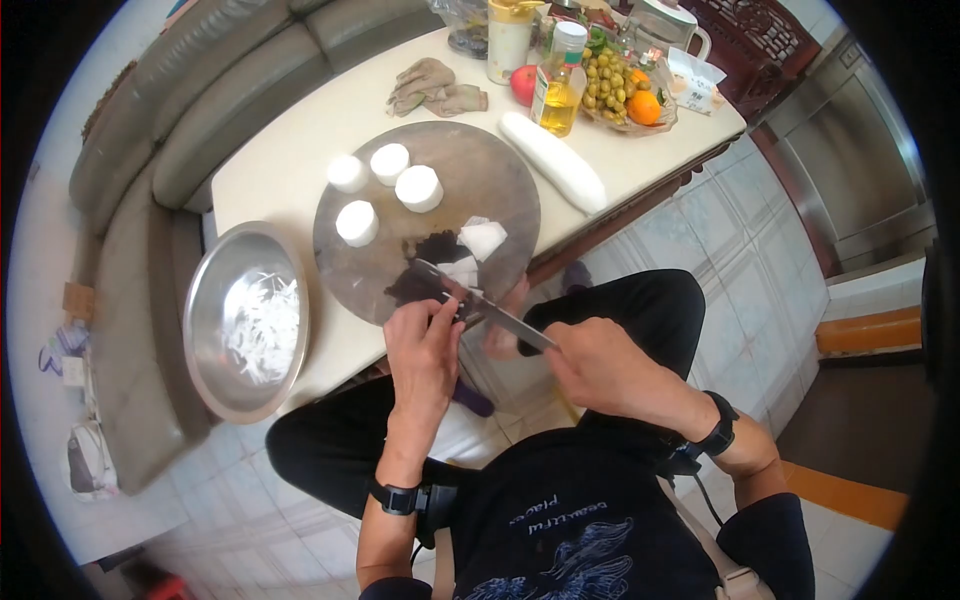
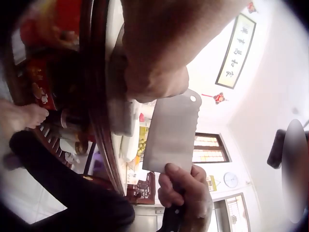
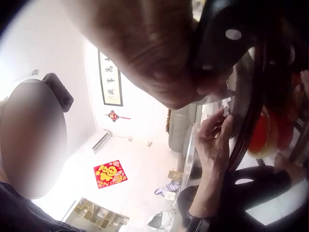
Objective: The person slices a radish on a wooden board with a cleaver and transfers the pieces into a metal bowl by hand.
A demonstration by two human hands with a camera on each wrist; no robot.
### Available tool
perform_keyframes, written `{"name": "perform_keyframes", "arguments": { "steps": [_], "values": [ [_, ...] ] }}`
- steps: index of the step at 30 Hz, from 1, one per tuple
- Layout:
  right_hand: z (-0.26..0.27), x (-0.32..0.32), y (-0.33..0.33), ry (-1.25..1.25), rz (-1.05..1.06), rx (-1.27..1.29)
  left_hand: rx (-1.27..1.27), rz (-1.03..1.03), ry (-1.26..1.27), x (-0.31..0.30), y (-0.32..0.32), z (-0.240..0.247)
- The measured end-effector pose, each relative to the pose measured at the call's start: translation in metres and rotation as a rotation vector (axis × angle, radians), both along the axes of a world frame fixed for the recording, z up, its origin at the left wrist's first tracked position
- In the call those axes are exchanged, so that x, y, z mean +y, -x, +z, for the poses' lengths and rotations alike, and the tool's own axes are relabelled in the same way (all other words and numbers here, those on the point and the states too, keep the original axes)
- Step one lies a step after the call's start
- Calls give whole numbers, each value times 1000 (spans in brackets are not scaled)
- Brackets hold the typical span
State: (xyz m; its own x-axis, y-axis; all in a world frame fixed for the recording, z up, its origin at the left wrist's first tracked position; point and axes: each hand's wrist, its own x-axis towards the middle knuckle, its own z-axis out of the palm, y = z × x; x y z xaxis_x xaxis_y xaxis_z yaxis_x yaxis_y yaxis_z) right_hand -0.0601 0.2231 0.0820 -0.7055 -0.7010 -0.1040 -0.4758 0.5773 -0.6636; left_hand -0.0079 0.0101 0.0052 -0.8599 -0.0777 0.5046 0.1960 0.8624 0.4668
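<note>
My right hand (image 1: 615, 365) grips the cleaver (image 1: 514, 325) at the white slices (image 1: 460, 269) on the round board (image 1: 480, 165), near side; I can't tell whether my left hand (image 1: 420, 348) pinches any. A slipping slice could bring the blade onto my fingers.

Looks like a home, with a living room's furnishings. Shows it through a grey padded sofa (image 1: 230, 60) along the far and left sides of the desk (image 1: 300, 140), carved dark-wood furniture (image 1: 775, 45) past the desk's far right end, and pale floor tiles (image 1: 720, 230) around the desk. Bears the same household look in a fruit bowl (image 1: 620, 122) on the desk and, higher than the desk, framed calligraphy (image 2: 235, 50), a wall clock (image 2: 231, 180) and a red poster (image 3: 109, 174).
</note>
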Motion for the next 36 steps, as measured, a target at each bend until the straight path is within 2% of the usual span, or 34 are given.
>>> {"name": "perform_keyframes", "arguments": {
  "steps": [8, 14, 16, 20, 26, 32, 36],
  "values": [
    [-1, 12, -4, -28, -72, -59, 19, -28, 41, -1, 2, 1],
    [-3, 11, -5, 4, -77, -70, -67, -75, -6, -5, 6, 2],
    [-2, 11, -6, 0, -88, -100, 42, -87, 46, -5, 3, -5],
    [-3, 12, -9, 15, -81, -87, 83, -105, 63, -6, 3, -11],
    [-4, 12, -10, 11, -81, -71, 125, -105, -58, -7, 5, -14],
    [-5, 13, -10, 17, -94, -76, 132, -78, -41, 0, 4, -18],
    [3, 16, -12, 9, -105, -107, 138, -146, 94, 1, 4, -18]
  ]
}}
